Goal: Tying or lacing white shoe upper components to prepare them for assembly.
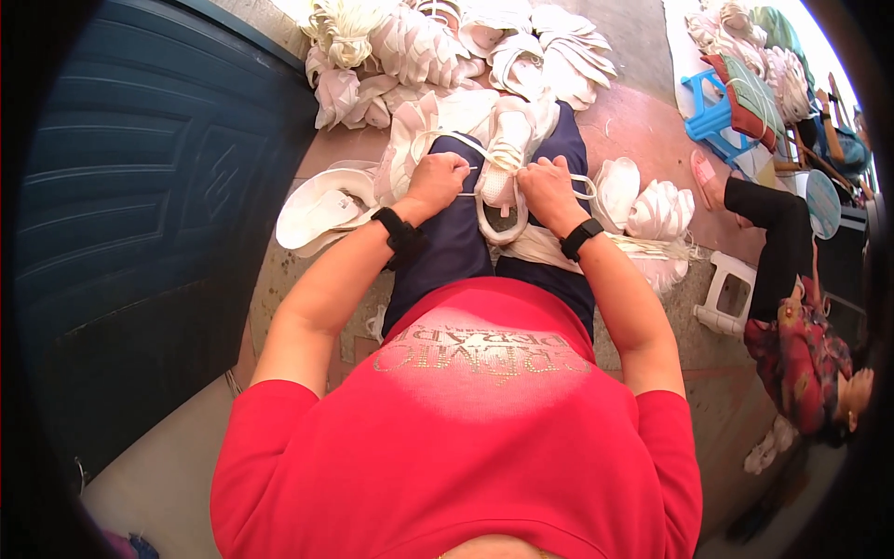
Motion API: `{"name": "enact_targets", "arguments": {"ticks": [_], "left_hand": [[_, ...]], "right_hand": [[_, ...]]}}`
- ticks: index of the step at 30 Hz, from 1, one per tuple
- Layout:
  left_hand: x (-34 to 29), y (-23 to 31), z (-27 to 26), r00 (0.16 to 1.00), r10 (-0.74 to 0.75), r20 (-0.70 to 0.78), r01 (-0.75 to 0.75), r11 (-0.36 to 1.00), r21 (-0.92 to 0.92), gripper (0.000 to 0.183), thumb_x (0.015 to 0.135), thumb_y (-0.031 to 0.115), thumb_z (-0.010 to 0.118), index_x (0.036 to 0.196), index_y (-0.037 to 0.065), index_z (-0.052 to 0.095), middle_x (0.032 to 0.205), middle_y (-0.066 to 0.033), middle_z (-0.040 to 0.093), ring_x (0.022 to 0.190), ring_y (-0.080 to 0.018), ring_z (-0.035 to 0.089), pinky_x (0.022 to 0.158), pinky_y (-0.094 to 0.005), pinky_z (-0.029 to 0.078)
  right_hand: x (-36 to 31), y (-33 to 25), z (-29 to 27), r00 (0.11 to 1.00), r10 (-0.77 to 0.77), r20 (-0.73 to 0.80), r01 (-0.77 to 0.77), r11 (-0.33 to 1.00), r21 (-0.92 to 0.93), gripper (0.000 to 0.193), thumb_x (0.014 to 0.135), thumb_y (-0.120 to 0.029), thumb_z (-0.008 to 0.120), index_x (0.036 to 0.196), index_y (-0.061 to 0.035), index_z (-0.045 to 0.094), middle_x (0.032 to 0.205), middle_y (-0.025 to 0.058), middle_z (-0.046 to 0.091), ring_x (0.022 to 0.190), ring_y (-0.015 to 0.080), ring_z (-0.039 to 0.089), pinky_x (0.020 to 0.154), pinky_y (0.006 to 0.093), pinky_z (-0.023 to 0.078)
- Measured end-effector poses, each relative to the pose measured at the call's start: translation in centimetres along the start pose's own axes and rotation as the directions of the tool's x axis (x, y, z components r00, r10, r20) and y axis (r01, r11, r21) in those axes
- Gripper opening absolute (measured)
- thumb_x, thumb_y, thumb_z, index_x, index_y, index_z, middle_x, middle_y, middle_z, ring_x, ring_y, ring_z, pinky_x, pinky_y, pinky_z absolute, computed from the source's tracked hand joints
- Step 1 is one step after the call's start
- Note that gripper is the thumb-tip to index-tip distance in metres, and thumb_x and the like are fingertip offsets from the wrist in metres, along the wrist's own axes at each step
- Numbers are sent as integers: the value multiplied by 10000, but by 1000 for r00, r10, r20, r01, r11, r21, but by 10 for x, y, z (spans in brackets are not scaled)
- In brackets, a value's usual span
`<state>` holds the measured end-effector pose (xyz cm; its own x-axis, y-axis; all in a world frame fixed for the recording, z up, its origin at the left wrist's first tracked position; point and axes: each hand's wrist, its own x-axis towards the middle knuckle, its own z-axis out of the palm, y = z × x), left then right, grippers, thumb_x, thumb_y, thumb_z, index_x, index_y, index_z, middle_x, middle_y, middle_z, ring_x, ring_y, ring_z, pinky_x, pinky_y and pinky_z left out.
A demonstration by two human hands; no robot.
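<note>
A white shoe upper (pixel 501 193) lies across my thighs, its opening toward me and its toe pointing away. Cream-coloured laces run through it, and a long shoelace (pixel 458 138) loops over its front. My left hand (pixel 438 183) is closed in a pinch just left of the upper, with lace at its fingers. On the other side, my right hand (pixel 551 194) is also closed; a lace loop (pixel 585 186) sticks out beyond it. The fingertips are small and partly hidden. More white shoe pieces (pixel 424 126) rest on my knees beyond the upper.
Bundled white shoe uppers (pixel 424 47) are heaped ahead, with more bundles (pixel 656 210) at right. Loose white pieces (pixel 326 207) lie left. A dark blue door (pixel 158 205) stands close on my left. Right are a white stool (pixel 726 293), a blue stool (pixel 712 112) and a seated person (pixel 796 354).
</note>
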<state>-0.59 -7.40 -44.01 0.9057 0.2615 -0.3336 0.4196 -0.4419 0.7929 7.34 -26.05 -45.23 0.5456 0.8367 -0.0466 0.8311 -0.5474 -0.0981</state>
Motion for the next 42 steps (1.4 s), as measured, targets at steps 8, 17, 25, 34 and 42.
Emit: {"name": "enact_targets", "arguments": {"ticks": [8, 17, 25, 34, 42], "left_hand": [[15, 6, 16, 977, 212, 5, -197, 899, 392, 172, 767, 149, 504, 750, 24, 621, 735, -200, 593, 746, -329, 586, 673, -415, 459], [22, 16, 15, 906, 377, 192, -403, 630, 664, 102, 705, 88, 502, 703, 44, 593, 680, -165, 590, 649, -334, 597, 573, -414, 472], [5, 27, 16, 867, 497, 36, -314, 490, 813, 217, 703, 293, 595, 725, 81, 637, 742, -64, 610, 841, -222, 514, 679, -381, 374], [-2, 11, 29, 875, 482, -57, -262, 568, 781, 192, 718, 266, 596, 705, 74, 601, 725, -66, 558, 783, -236, 484, 665, -377, 362], [3, 12, 28, 885, 458, -80, -324, 730, 601, 136, 737, 180, 555, 796, 68, 604, 786, -80, 580, 833, -265, 496, 716, -367, 416]], "right_hand": [[-7, -1, 6, 967, 231, -110, -222, 971, 87, 65, 711, -147, 559, 683, -101, 595, 733, 37, 588, 755, 200, 547, 670, 360, 358], [-5, 0, 8, 978, 195, -75, -194, 981, 24, 204, 738, -228, 517, 638, -79, 613, 696, 61, 588, 725, 221, 552, 663, 372, 380], [-10, -11, -3, 966, 253, -46, -251, 967, 34, 204, 730, -233, 526, 667, -72, 633, 736, 68, 595, 791, 221, 540, 693, 385, 370], [-20, 1, 6, 957, 287, 43, -289, 954, 72, 212, 757, -230, 517, 743, -46, 623, 793, 108, 586, 844, 254, 523, 694, 414, 384], [-22, 8, 3, 939, 343, 12, -295, 790, 537, 124, 730, -116, 530, 813, -29, 560, 765, 160, 577, 763, 328, 538, 670, 399, 429]]}}
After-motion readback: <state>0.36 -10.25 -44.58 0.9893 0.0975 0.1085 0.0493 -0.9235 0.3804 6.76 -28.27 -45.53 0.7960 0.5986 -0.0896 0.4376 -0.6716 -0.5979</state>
